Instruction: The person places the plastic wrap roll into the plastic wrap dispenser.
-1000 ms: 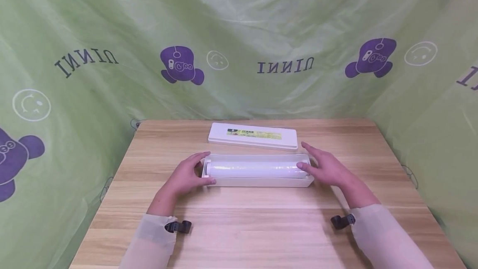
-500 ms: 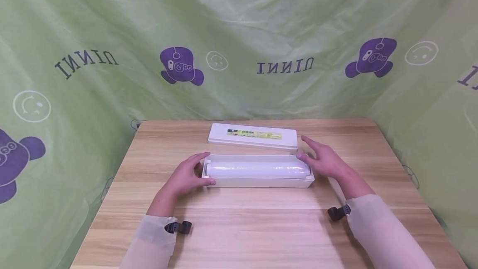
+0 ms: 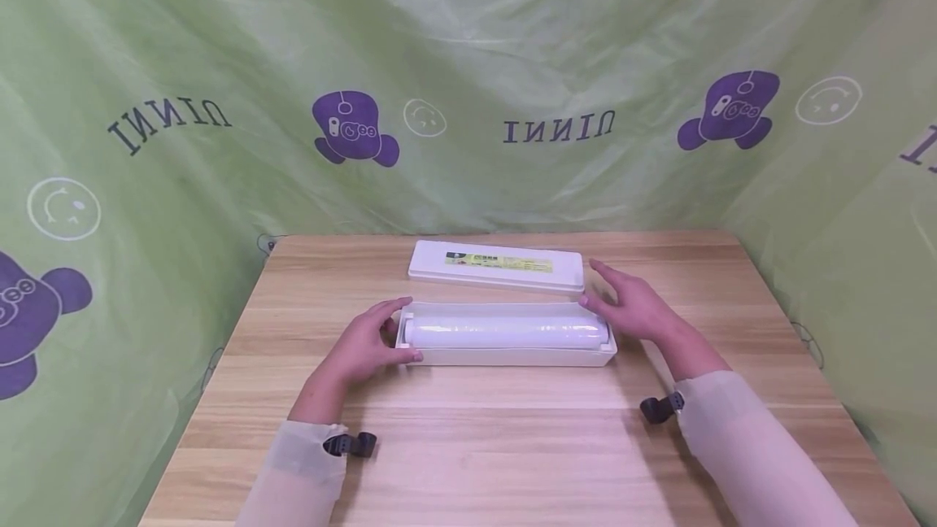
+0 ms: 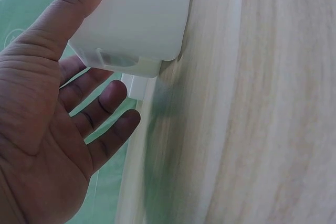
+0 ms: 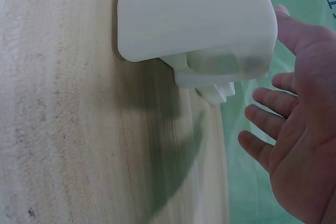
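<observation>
A long white cling film box lies without its lid on the table. Inside it is a roll of cling film, shiny and lying lengthwise. My left hand holds the box's left end, thumb at the front wall and fingers at the back corner; the left wrist view shows that thumb on the box's side. My right hand hovers at the back right corner with fingers spread and thumb tip near the rim. In the right wrist view its fingers stand apart from the box end.
Behind the box lies its white lid, bearing a green and yellow label. The wooden table reaches back to a green curtain with purple figures. Dark wrist cameras are strapped at both sleeves.
My right hand has lifted off the roll's right end and moved back toward the lid. The left hand stays at the box's left end, and box and lid keep their places.
</observation>
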{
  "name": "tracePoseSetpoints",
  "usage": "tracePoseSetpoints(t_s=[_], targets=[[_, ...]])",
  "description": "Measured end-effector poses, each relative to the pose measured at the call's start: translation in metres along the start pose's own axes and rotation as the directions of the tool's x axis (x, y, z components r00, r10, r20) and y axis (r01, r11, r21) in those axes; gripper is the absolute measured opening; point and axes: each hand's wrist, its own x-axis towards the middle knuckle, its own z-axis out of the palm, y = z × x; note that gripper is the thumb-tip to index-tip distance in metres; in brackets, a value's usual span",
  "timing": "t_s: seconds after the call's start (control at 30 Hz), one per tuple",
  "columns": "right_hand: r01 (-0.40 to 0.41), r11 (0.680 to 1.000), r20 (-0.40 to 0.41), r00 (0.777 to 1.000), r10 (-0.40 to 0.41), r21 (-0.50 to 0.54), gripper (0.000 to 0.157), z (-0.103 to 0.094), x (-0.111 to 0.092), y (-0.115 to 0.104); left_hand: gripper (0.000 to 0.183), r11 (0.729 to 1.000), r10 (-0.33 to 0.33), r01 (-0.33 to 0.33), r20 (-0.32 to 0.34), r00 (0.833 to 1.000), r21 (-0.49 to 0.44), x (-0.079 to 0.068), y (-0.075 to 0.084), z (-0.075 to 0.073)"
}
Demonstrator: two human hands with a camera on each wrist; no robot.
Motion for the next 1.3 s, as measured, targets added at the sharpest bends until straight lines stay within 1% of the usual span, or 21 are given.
tracePoseSetpoints(t_s=[0.17, 0.43, 0.77, 1.03, 1.3], targets=[[-0.031, 1.000, 0.010, 0.999, 0.031, 0.004, 0.087, 0.001, 0.004, 0.001, 0.107, 1.000, -0.008, 0.008, -0.004, 1.000, 0.001, 0.000, 0.000, 0.000], [-0.054, 0.998, 0.011, 0.998, 0.054, 0.023, 0.094, 0.001, 0.010, 0.003, 0.108, 1.000, -0.017, 0.017, -0.001, 1.000, -0.002, 0.000, 0.000, 0.001], [-0.059, 0.998, 0.012, 0.998, 0.059, 0.007, 0.097, -0.001, 0.020, 0.001, 0.107, 1.000, -0.017, 0.017, -0.004, 1.000, 0.003, 0.001, -0.001, 0.000], [-0.089, 0.996, 0.020, 0.996, 0.089, 0.020, 0.100, -0.002, 0.027, -0.002, 0.108, 1.000, -0.028, 0.028, -0.005, 1.000, 0.003, 0.000, -0.001, 0.001], [-0.108, 0.993, 0.029, 0.994, 0.107, 0.042, 0.104, 0.001, 0.034, 0.001, 0.108, 1.000, -0.022, 0.022, -0.009, 1.000, -0.002, 0.000, -0.002, 0.002]])
